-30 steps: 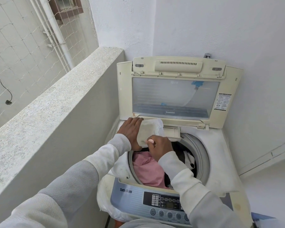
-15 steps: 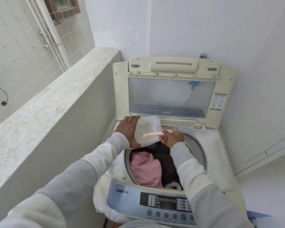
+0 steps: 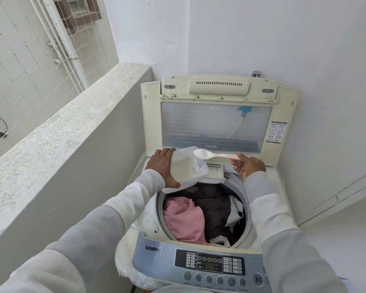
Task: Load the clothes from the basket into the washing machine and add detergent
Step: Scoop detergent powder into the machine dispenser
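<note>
A top-loading washing machine (image 3: pixel 279 187) stands with its lid (image 3: pixel 216 121) raised. Pink, dark and white clothes (image 3: pixel 201 216) fill its drum. My left hand (image 3: pixel 164 166) grips a white plastic bag of detergent powder (image 3: pixel 186 168) at the drum's far left rim. My right hand (image 3: pixel 248 166) pinches the pink handle of a spoon (image 3: pixel 211 154). The spoon's bowl is heaped with white powder and hovers just above the bag's mouth and the open detergent drawer (image 3: pixel 216 171).
A rough concrete parapet (image 3: pixel 68 127) runs along the left, close to the machine. White walls close in behind and to the right. The control panel (image 3: pixel 209 264) faces me at the front. A white plastic cover (image 3: pixel 127 269) bunches at the machine's front left corner.
My right hand has drawn the spoon out of the bag, now heaped with powder, and moved right. My left hand still holds the bag in the same place.
</note>
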